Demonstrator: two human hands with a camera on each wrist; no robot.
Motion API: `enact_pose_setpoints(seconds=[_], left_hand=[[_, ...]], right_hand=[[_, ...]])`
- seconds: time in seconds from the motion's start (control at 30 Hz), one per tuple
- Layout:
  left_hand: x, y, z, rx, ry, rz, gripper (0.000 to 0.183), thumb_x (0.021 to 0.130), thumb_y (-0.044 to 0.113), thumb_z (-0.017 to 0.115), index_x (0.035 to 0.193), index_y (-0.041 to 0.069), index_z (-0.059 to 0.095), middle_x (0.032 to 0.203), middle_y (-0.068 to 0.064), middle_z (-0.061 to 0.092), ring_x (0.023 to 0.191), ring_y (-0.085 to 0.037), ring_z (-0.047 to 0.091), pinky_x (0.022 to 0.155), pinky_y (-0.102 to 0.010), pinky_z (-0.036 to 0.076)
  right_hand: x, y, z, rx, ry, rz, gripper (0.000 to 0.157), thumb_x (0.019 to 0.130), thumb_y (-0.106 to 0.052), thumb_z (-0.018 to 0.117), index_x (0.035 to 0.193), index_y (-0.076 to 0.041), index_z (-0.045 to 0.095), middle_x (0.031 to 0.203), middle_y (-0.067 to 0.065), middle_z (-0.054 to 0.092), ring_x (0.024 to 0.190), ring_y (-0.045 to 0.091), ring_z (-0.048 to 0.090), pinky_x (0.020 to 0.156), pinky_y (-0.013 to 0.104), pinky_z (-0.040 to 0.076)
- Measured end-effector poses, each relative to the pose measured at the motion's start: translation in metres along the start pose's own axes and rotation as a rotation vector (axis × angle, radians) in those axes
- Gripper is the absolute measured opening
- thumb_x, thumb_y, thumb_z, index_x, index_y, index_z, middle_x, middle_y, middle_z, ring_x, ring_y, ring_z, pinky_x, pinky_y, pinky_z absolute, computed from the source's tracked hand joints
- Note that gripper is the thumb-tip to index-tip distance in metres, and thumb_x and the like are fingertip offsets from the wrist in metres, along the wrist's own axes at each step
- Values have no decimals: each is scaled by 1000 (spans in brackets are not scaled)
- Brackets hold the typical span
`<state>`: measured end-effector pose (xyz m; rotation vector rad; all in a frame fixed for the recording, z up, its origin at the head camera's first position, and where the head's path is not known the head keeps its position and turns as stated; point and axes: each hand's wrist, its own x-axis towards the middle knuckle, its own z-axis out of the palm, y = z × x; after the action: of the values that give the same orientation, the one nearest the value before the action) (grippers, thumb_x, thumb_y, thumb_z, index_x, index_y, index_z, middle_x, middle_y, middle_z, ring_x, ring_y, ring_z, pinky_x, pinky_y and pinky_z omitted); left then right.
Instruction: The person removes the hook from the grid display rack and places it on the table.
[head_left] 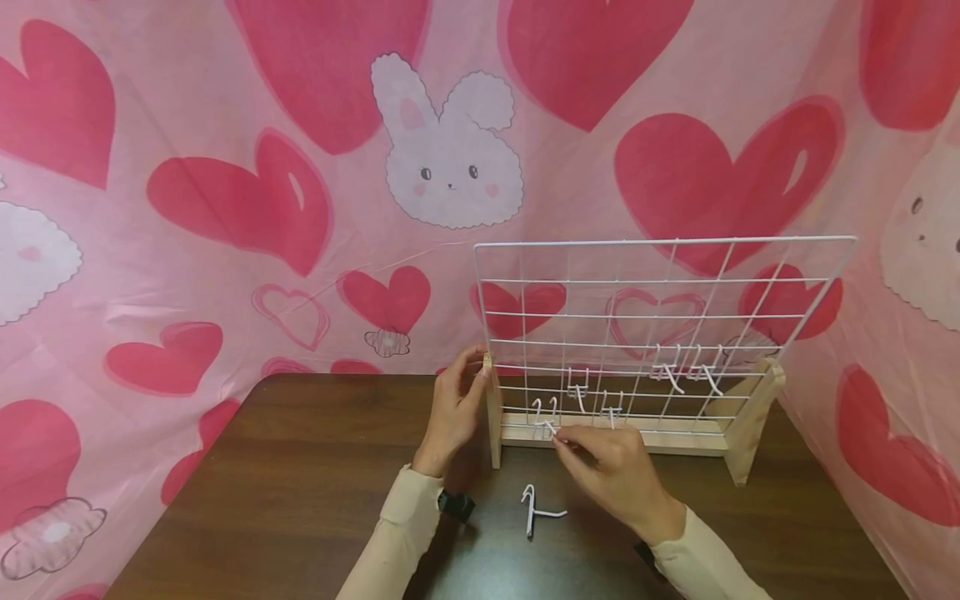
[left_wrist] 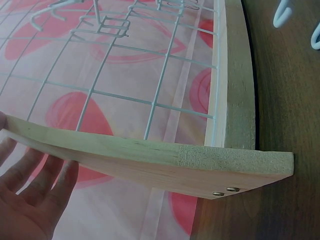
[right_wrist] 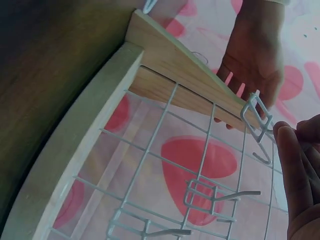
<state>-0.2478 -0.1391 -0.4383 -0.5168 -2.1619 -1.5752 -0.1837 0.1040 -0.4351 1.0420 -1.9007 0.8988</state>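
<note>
A white wire grid rack stands in a pale wooden stand, leaning back. My left hand holds the top of the stand's left side panel, with the fingers along its outer face in the left wrist view. Between thumb and fingertips, my right hand pinches the prong of a white double wire hook. In the right wrist view, that hook is in front of the grid near the left panel; whether it touches the wires, I cannot tell.
Several similar hooks hang on the grid, among them one at mid-left and one at right. Another white hook lies on the dark wooden table in front. Behind is a pink heart-print cloth.
</note>
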Motion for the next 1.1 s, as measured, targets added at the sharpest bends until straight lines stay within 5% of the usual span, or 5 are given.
enact_pose_setpoints(seconds=[0.17, 0.53, 0.73, 1.1], left_hand=[[0, -1, 0, -10, -1, 8, 34, 105, 14, 60, 137, 1, 60, 126, -19, 72, 114, -32, 73, 97, -44, 61], [-1, 1, -1, -3, -11, 2, 32, 106, 16, 59, 137, 6, 61, 126, -17, 72, 114, -32, 73, 98, -48, 60], [0, 0, -1, -2, -19, 1, 32, 106, 16, 57, 137, 6, 60, 129, -24, 70, 116, -33, 72, 98, -50, 60], [0, 1, -1, 6, -10, 1, 33, 106, 15, 59, 137, 7, 60, 129, -16, 71, 117, -32, 72, 99, -49, 59]], right_hand=[[-6, 0, -1, -18, -8, -9, 34, 107, -25, 56, 86, -8, 76, 78, 1, 80, 65, 10, 75, 64, 18, 58], [-17, 2, -7, 0, -87, -3, 4, 86, -2, 75, 85, -6, 75, 78, 3, 80, 64, 8, 75, 61, 13, 56], [-24, 4, -9, 18, -95, 4, 29, 66, 10, 81, 85, -10, 75, 79, 1, 79, 65, 5, 72, 61, 12, 55], [-43, 13, -14, -12, -109, -14, 23, 68, 4, 80, 84, -11, 75, 72, -3, 77, 59, -6, 62, 53, 8, 46]])
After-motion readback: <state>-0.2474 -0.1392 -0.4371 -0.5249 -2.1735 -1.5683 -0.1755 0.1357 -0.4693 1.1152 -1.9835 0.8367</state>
